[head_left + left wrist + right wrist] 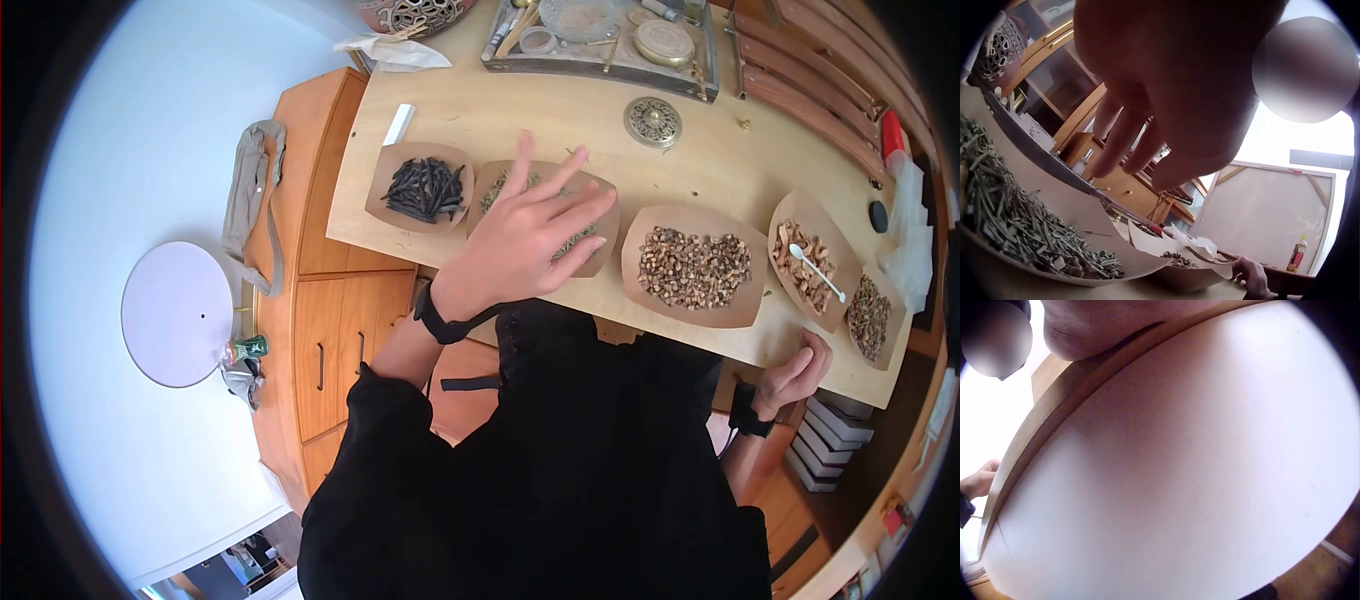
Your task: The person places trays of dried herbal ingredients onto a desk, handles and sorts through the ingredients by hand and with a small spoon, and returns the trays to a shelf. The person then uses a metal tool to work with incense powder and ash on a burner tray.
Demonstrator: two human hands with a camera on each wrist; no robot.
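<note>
My left hand (530,230) hovers over a brown paper tray (611,235) of chopped dried green herb (1029,231). Its fingers are spread, and nothing is held in them. In the left wrist view the palm is above the herb, with a gap between. My right hand (795,372) rests at the table's front edge, fingers loosely bent and holding nothing. Closest to it are a tray of brownish-green dried bits (870,318) and a tray of pale dried slices (790,232) with a small white spoon (815,270) lying across them.
Dark dried sticks (427,190) fill the leftmost tray; brown chopped pieces (693,268) fill the middle one. Behind them are a pierced brass lid (653,122), a white block (399,124) and a grey tray (600,75) of small tools. A wooden rack (810,75) stands back right.
</note>
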